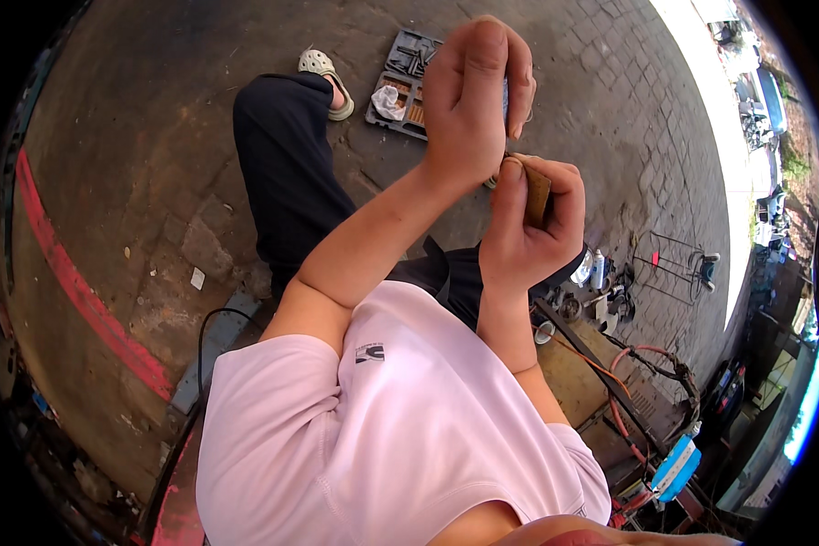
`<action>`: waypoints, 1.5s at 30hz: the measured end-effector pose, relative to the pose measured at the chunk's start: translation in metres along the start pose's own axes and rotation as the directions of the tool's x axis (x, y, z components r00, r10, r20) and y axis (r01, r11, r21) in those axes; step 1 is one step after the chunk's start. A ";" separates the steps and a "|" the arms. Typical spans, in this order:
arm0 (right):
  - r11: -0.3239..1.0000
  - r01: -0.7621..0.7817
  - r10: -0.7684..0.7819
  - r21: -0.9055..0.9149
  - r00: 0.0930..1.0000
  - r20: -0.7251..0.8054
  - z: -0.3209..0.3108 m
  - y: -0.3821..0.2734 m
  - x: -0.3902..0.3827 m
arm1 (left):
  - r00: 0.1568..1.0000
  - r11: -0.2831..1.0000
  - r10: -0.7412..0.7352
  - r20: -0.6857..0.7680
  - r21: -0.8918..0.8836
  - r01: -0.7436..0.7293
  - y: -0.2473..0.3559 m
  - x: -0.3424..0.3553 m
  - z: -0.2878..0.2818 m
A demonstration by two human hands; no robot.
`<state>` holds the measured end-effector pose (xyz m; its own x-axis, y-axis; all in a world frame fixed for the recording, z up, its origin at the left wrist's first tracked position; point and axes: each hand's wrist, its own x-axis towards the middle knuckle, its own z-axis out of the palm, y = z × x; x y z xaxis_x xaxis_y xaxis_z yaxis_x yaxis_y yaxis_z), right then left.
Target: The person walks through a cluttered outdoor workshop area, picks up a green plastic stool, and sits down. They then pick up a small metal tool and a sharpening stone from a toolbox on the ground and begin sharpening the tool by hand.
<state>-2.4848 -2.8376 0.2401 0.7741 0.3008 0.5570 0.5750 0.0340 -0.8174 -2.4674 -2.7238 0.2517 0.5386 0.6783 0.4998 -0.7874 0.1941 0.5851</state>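
My left hand (478, 91) is raised in front of me, its fingers curled with the thumb lying along them. A narrow bluish edge shows behind its palm, but what it grips is mostly hidden. Just below and to the right, my right hand (532, 214) pinches a flat, brownish-yellow strip (538, 196) between thumb and bent fingers. The tip of my right thumb comes close to the heel of my left hand; whether the strip touches anything beyond the hands cannot be seen.
On the floor ahead, an open dark tool case (409, 55) holds bits and a crumpled white cloth (389, 103). At right stand a spray can (598, 269), a wire rack (669, 264) and tangled hoses (621, 382) beside a tan machine panel (569, 369). A red stripe (77, 282) crosses the left floor.
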 end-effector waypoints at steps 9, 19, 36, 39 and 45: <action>1.000 0.025 -0.025 -0.011 0.999 -0.027 0.002 0.003 -0.001 | 0.997 0.997 -0.062 -0.038 -0.051 0.060 0.000 -0.005 0.001; 0.994 0.077 -0.076 -0.077 0.997 0.009 -0.001 0.006 -0.001 | 1.000 1.000 -0.026 -0.016 0.005 0.026 -0.005 -0.004 -0.004; 0.988 0.130 -0.127 -0.085 0.991 0.037 -0.005 0.013 -0.003 | 0.996 0.994 -0.076 -0.054 -0.079 0.072 -0.004 -0.005 -0.002; 0.988 0.121 -0.117 -0.099 0.992 0.046 -0.005 0.009 0.001 | 0.993 0.990 -0.110 -0.051 -0.090 0.105 -0.006 -0.005 0.002; 0.983 0.147 -0.142 -0.106 0.989 0.049 -0.006 0.011 -0.002 | 0.994 0.991 -0.101 -0.044 -0.090 0.097 -0.005 -0.005 0.000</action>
<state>-2.4786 -2.8434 0.2309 0.6704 0.3397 0.6597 0.7072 -0.0233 -0.7066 -2.4663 -2.7289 0.2463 0.6019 0.6855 0.4097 -0.7552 0.3219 0.5710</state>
